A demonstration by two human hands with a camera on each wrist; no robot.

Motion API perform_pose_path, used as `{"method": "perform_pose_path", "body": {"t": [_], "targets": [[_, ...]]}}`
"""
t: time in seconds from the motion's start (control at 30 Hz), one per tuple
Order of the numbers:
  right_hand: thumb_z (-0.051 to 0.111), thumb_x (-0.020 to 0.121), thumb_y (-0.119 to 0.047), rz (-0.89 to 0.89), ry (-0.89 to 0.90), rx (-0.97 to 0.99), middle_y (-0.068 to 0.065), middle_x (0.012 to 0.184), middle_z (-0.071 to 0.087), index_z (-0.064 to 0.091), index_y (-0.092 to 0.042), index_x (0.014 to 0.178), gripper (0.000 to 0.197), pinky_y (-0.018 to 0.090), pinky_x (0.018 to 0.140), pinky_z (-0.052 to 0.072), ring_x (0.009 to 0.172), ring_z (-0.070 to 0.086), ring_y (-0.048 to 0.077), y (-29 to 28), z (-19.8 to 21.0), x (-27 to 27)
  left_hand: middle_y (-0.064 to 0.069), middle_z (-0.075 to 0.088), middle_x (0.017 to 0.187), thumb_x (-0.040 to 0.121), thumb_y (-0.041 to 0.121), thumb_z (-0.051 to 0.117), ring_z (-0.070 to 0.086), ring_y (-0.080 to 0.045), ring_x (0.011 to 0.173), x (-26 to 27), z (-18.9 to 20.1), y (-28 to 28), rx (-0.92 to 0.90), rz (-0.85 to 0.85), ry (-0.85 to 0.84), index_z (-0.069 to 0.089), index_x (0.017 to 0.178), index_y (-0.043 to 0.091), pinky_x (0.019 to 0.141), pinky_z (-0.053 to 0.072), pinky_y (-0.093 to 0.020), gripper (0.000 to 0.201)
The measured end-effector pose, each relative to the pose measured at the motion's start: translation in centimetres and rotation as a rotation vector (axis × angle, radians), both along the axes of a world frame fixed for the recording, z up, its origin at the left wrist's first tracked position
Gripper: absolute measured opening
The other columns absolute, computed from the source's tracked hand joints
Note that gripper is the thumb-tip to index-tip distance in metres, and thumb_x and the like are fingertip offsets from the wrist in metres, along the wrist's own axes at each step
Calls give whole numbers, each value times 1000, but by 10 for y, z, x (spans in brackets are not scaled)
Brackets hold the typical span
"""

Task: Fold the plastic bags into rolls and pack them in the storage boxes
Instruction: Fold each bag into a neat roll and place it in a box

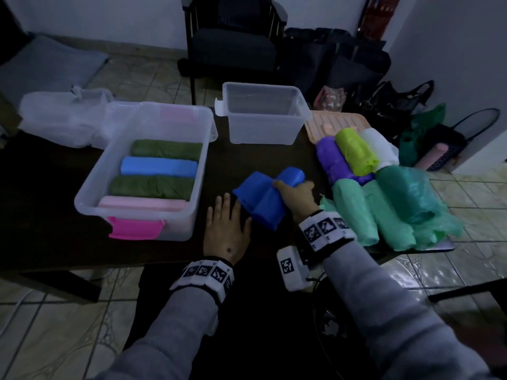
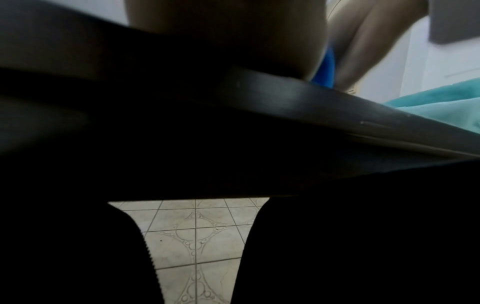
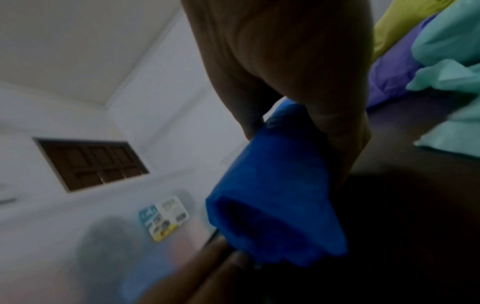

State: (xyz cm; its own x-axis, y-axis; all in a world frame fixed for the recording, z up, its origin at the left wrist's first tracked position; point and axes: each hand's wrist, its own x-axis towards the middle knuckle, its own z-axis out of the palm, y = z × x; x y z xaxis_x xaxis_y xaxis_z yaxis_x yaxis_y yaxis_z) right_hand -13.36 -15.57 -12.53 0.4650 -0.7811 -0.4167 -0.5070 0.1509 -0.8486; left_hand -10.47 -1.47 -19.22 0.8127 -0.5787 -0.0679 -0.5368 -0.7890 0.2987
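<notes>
The right hand [image 1: 295,197] grasps a blue plastic bag [image 1: 263,198] near its far, gathered end, fingers curled round it, and lifts that end off the dark table [image 1: 41,193]. The bag's long axis runs from far right, at the grip, down toward near left, where its loose, flared end spreads just beside the left hand [image 1: 227,229]. That hand lies flat on the table with fingers straight, holding nothing; its fingertips [image 1: 238,205] appear to touch the bag's near edge, though contact is hard to confirm. So the free end lies closest to the left hand, which is better placed to pin or flatten it for rolling. To the left, a storage box with a pink latch [image 1: 142,171] already holds 4 rolls; a second, empty box [image 1: 260,113] stands farther back. Unrolled bags [image 1: 384,193] pile at the right.
</notes>
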Motion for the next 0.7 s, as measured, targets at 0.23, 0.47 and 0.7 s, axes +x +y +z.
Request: {"method": "perform_pose_path", "body": {"t": [0.23, 0.47, 0.7], "targets": [[59, 86, -49, 245, 367, -477, 18, 144, 29, 26, -3, 142, 80, 44, 106, 30, 133, 29, 36, -2, -9, -3, -7, 10, 158, 99, 38, 32, 5, -23, 146, 5, 4, 0, -48, -17, 81, 23, 148, 17, 117, 4, -37, 53], [47, 85, -6, 1184, 303, -1059, 1, 142, 42, 47, -24, 136, 54, 39, 112, 23, 136, 30, 21, -19, 21, -19, -15, 54, 128, 94, 45, 45, 50, -32, 119, 34, 40, -26, -238, 311, 360, 49, 127, 6, 96, 43, -41, 51], [68, 78, -28, 1355, 622, -1419, 3, 137, 33, 37, -28, 137, 66, 38, 103, 27, 127, 30, 25, -28, 26, -36, -16, 55, 126, 89, 31, 61, 53, -34, 114, 37, 47, -49, -44, 193, 417, 57, 118, 6, 89, 45, -39, 39]]}}
